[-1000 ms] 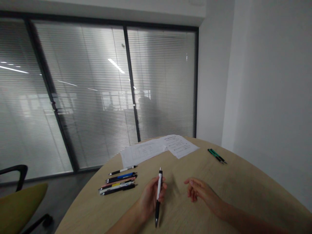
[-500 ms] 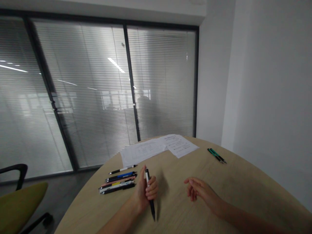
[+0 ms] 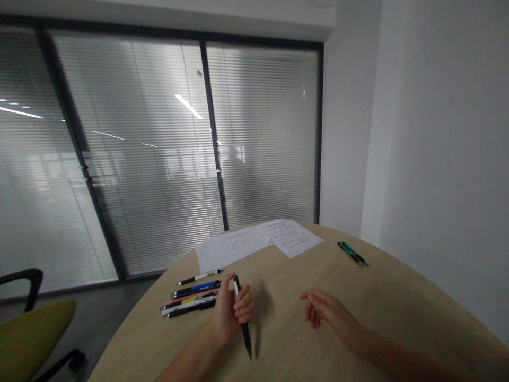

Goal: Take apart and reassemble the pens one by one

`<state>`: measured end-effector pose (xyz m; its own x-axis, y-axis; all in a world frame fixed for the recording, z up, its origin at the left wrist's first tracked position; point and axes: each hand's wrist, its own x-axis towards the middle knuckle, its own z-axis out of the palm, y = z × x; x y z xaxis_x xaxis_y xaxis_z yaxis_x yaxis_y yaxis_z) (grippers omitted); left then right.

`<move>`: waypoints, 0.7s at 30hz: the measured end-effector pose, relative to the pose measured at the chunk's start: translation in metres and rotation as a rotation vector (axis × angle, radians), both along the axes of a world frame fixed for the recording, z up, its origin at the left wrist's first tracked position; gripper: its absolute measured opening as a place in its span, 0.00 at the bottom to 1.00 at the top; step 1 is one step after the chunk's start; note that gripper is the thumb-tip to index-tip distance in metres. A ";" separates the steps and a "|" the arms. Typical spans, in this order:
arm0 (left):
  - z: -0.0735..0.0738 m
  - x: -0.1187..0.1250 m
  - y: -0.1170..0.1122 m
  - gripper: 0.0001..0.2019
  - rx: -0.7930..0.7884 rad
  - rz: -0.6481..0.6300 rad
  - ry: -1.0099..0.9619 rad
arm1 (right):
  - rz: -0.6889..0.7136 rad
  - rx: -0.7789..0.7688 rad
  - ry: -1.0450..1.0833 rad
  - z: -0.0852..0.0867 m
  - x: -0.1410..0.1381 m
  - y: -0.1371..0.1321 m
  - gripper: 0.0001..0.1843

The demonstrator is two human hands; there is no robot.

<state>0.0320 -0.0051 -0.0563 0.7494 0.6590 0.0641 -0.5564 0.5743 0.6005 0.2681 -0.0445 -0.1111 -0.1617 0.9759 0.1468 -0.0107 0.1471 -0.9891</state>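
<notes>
My left hand (image 3: 231, 310) is closed around a black and white pen (image 3: 243, 321), held nearly upright with its tip pointing down at the round wooden table (image 3: 369, 302). Just left of that hand lies a row of several pens (image 3: 190, 300) side by side. My right hand (image 3: 324, 310) rests on the tabletop to the right, fingers loosely curled and apart, holding nothing.
Two printed paper sheets (image 3: 254, 241) lie at the table's far edge. Two green pens (image 3: 353, 253) lie at the far right. A yellow-green office chair (image 3: 29, 331) stands at the lower left. Glass partitions with blinds stand behind the table; a white wall is to the right.
My left hand has carried the pen leftward and away from me, close to the row of pens, tilting its top left. My right hand has stayed put.
</notes>
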 end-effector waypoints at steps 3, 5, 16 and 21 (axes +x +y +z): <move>-0.001 0.000 0.000 0.26 -0.014 0.019 -0.025 | 0.001 0.004 0.001 0.001 0.000 -0.001 0.27; -0.003 0.000 0.000 0.27 -0.031 0.033 -0.041 | 0.006 0.003 0.007 0.001 0.000 -0.002 0.26; -0.006 0.020 -0.010 0.24 -0.136 0.189 0.056 | 0.065 -0.015 -0.040 0.005 -0.001 -0.001 0.24; -0.007 0.027 -0.015 0.18 -0.141 0.207 0.089 | 0.069 -0.035 -0.037 0.005 -0.002 -0.001 0.20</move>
